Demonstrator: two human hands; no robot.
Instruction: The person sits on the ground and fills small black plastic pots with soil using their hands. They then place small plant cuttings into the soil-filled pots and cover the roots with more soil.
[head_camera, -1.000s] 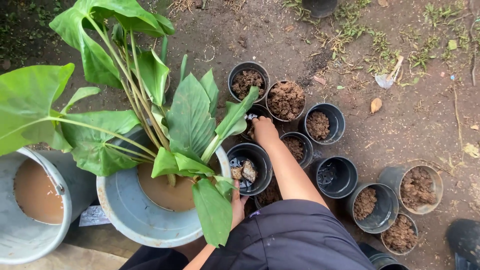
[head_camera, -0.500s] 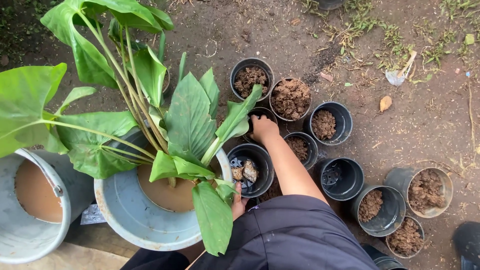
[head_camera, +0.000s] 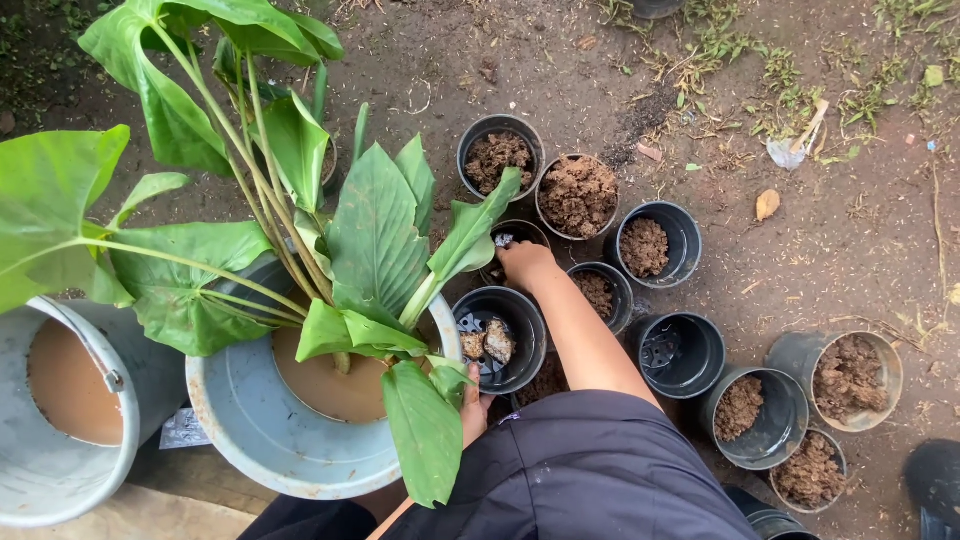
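Right hand (head_camera: 527, 263), fingers curled into a small black pot (head_camera: 515, 240); grip hidden. Since a second ago it has barely shifted. Left hand (head_camera: 473, 408) grips the bucket rim (head_camera: 445, 330).

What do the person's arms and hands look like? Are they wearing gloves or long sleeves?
No gloves: both hands are bare. The right hand and its forearm are uncovered all the way up to dark clothing near the bottom of the picture. Only a bit of the left hand shows behind a big green leaf, also bare. No rings, watch or bracelets can be seen.
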